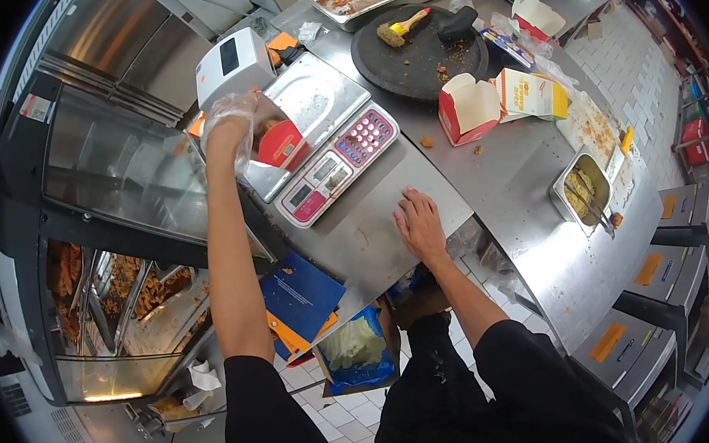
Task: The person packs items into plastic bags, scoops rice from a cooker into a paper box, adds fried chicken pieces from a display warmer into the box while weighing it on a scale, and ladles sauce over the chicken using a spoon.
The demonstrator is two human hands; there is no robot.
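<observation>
My left hand [230, 125], in a clear plastic glove, is at the left side of a red food box [284, 146] on the scale's metal pan [315, 91]. Brown food shows inside the box; the glove blurs my fingers, so their grip cannot be made out. The scale's pink and white keypad [364, 136] faces me. Bare and with its fingers spread, my right hand [421, 226] lies flat on the steel counter [373, 245], right of the scale, holding nothing.
A white printer [232, 64] stands behind the scale. Farther back are a round black tray [409, 71] with a brush [402, 28], and open red-white boxes [469, 108]. A metal container [581, 191] with tongs sits at right. Fried food fills a glass cabinet [119, 190] at left.
</observation>
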